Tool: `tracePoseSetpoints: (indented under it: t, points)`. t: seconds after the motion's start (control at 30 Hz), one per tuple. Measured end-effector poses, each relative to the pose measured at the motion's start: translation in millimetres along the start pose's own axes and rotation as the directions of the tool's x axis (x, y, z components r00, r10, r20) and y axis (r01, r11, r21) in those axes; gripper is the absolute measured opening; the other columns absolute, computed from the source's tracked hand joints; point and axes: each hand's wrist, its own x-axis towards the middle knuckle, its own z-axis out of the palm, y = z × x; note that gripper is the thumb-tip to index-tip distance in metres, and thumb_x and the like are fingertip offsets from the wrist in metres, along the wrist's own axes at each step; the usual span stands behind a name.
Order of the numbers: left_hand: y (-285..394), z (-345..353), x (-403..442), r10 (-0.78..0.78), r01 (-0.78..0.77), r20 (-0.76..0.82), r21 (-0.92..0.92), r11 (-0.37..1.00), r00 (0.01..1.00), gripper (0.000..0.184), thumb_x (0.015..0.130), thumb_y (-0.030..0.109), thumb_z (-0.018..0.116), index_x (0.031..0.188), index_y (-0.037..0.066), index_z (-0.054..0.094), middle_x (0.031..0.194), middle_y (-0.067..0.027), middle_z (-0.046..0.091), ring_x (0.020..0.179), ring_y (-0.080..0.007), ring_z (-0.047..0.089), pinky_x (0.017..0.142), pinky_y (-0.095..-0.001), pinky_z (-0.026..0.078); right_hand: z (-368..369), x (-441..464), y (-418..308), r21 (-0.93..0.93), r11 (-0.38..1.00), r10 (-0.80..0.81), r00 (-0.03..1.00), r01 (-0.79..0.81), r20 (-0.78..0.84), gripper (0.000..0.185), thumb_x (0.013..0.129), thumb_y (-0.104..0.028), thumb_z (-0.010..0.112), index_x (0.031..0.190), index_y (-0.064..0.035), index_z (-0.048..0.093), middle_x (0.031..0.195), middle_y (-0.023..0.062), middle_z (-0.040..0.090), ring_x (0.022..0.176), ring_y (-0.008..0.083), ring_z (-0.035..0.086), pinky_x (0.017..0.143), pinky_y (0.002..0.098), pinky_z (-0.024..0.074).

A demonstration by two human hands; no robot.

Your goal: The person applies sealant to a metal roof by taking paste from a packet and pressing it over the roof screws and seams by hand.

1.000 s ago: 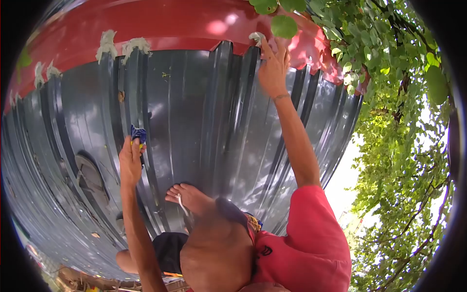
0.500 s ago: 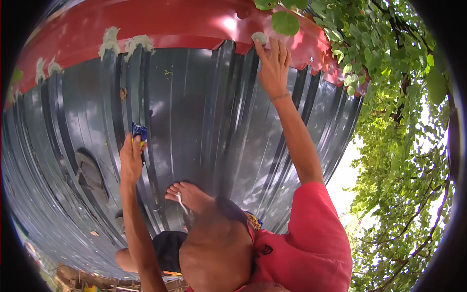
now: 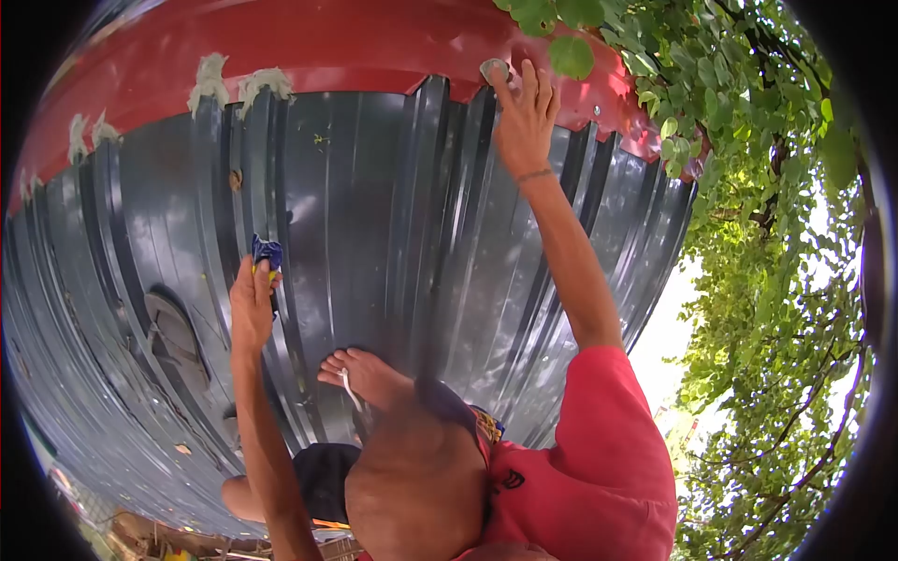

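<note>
My left hand (image 3: 251, 304) is closed around a crumpled blue and yellow packet (image 3: 267, 252), held over the dark ribbed metal roofing (image 3: 360, 215). Up at the lower border of the red metal flashing (image 3: 309, 42), my right hand (image 3: 526, 131) reaches out with its fingers stretched and apart. Its index finger touches a small grey lump of putty-like sealant (image 3: 493, 70) stuck on the flashing above a rib. Dried-looking smears of grey sealant (image 3: 266, 87) cover the tops of several ribs further left.
A dark flip-flop (image 3: 176, 338) lies on the roofing at left. My foot (image 3: 369, 374), in a sandal with a white strap, rests on the ribs. Leafy branches (image 3: 748, 234) hang along the right and over the flashing at top right. A screw head (image 3: 597, 110) shows on the flashing.
My right hand has shifted slightly up and left, its fingers still at the sealant lump, which looks flatter and darker. The left hand has stayed in place with the packet.
</note>
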Motion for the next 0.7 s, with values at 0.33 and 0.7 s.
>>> tracePoseSetpoints:
  t: [0.33,0.7]
  points:
    - [-6.3,1.2,1.5,-0.012,0.012,-0.008,-0.014,1.000,1.000,0.039,0.112,0.035,0.048,0.110,-0.002,0.059,0.093,-0.0117,0.069,0.083,-0.0189,0.067,0.079,-0.0339,0.055,2.9,-20.9,-9.4,0.261,0.944,0.173,0.977,-0.201,0.126,0.079,0.077,0.005,0.064,0.150,-0.0218,0.052,0.156,0.0209,0.039,0.142,0.0439,0.037,0.117,0.0560,0.0273]
    - [-3.6,2.2,0.3,-0.005,0.005,-0.016,-0.019,1.000,1.000,0.037,0.112,0.035,0.048,0.107,0.000,0.058,0.089,-0.0091,0.067,0.081,-0.0167,0.065,0.076,-0.0328,0.052,-7.6,-19.9,6.0,0.026,0.999,0.017,0.999,-0.018,0.043,0.075,0.081,0.004,0.062,0.150,-0.0244,0.051,0.156,0.0208,0.038,0.138,0.0420,0.040,0.116,0.0572,0.0306]
